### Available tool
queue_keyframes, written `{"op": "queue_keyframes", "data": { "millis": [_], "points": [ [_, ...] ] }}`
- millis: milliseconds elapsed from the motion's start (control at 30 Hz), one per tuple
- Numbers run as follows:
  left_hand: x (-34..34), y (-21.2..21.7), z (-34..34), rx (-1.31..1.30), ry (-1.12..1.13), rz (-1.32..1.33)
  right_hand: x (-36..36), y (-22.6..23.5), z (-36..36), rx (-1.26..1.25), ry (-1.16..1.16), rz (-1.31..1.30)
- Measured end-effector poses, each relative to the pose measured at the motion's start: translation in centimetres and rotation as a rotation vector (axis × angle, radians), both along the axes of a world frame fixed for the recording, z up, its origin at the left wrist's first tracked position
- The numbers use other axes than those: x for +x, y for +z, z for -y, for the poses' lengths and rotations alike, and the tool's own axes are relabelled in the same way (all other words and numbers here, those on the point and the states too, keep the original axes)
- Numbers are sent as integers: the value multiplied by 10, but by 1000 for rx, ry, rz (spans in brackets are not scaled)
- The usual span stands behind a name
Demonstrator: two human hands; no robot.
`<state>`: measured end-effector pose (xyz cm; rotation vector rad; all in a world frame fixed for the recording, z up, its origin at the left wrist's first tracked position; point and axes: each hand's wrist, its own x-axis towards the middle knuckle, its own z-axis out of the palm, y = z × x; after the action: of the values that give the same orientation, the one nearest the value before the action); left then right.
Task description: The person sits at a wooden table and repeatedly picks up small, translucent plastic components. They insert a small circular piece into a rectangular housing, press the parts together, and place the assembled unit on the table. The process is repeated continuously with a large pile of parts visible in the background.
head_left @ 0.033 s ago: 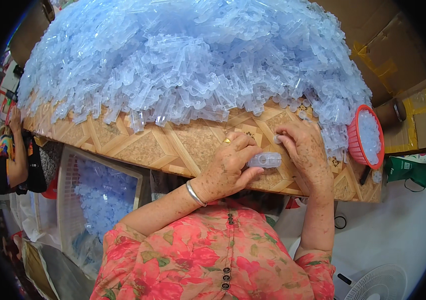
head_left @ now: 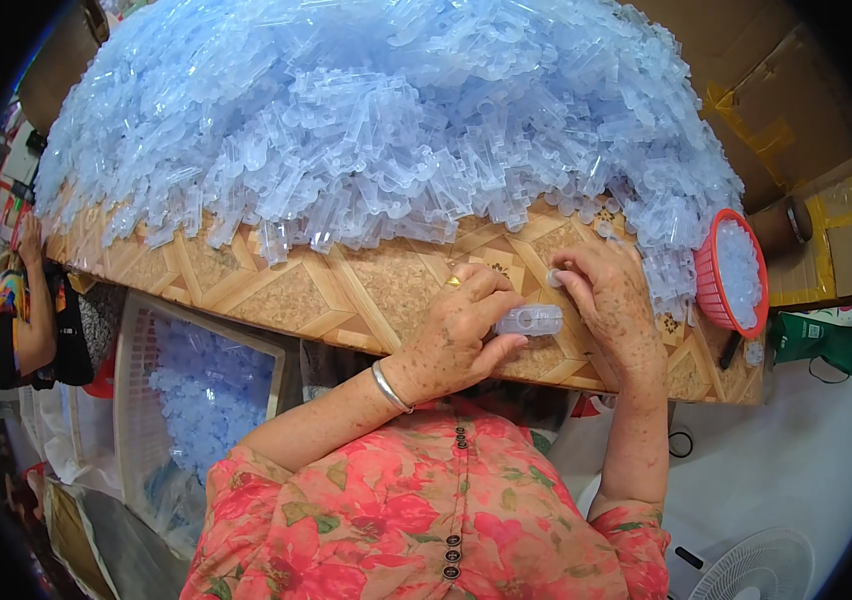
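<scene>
The head view is taken up by a table [head_left: 346,290] with a patterned wood-look top, most of it buried under a great heap of pale blue translucent plastic parts [head_left: 386,120] that reaches from the left end to the right end and stops short of the near edge. At the far left, beside the table's left end, a second person [head_left: 21,320] in dark and striped clothing is seen, one hand raised to the table's corner. Below the near edge, left of centre, a white mesh basket [head_left: 136,400] stands on the floor — it is partly filled with more of the blue parts.

Just inside the near edge, right of centre, the left hand [head_left: 461,330] is curled with the fingers closed around a small clear plastic piece [head_left: 531,320], which is pinched between thumb and forefinger and held just over the tabletop. A ring is worn on one finger and a silver bangle [head_left: 391,388] on the wrist. The right hand [head_left: 611,300] lies just beside the piece, fingers bent; a small clear cap [head_left: 553,278] is pressed under its fingertips, touching the table.

At the right end a red round basket [head_left: 711,300] holding small clear pieces rests on the table's edge. In the lower right, a white fan [head_left: 766,565] is seen on the floor.
</scene>
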<state>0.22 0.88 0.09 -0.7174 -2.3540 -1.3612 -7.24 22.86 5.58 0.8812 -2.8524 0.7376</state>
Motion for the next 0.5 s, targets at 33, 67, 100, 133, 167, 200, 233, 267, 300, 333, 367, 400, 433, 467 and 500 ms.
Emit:
{"op": "queue_keyframes", "data": {
  "millis": [33, 67, 100, 133, 167, 200, 233, 267, 300, 333, 367, 400, 433, 467, 500],
  "points": [
    [0, 1, 0, 4, -5, -1, 0, -2, -3, -7, -11, 8],
    [-1, 2, -1, 8, -10, -3, 1, -3, -5, 7, 4, -14],
    [-1, 2, -1, 17, 0, 0, 2, -5, -6, 18, 24, -35],
    [-1, 1, -2, 25, 10, 2, 3, -5, -7, 30, 44, -56],
    [-1, 1, -3, 34, 19, 4, 3, -5, -8, 51, 29, -52],
    [0, 0, -3, 28, 18, 4, 3, -5, -8, 74, 14, -48],
    [0, 0, -2, 21, 17, 4, 4, -4, -8, 96, 0, -44],
    [0, 0, -2, 14, 15, 4, 8, -1, -7, 3, -19, -43],
    [0, 0, -1, 6, 20, 7, 13, 2, -5, -88, -36, -41],
    [0, 0, -1, -2, 25, 10, 18, 5, -3, -180, -52, -38],
    [-1, 0, 0, -10, 30, 13, 23, 9, -2, -192, 2, -40],
    [0, 0, 1, -11, 27, 11, 28, 12, -3, -207, 54, -41],
    [-1, 0, 1, -11, 24, 10, 32, 13, -2, -221, 107, -42],
    [0, 0, 1, -11, 21, 9, 35, 11, 0, -216, 131, -49],
    [0, 0, 1, -11, 20, 13, 39, 9, 3, -209, 150, -58]
  ]
}}
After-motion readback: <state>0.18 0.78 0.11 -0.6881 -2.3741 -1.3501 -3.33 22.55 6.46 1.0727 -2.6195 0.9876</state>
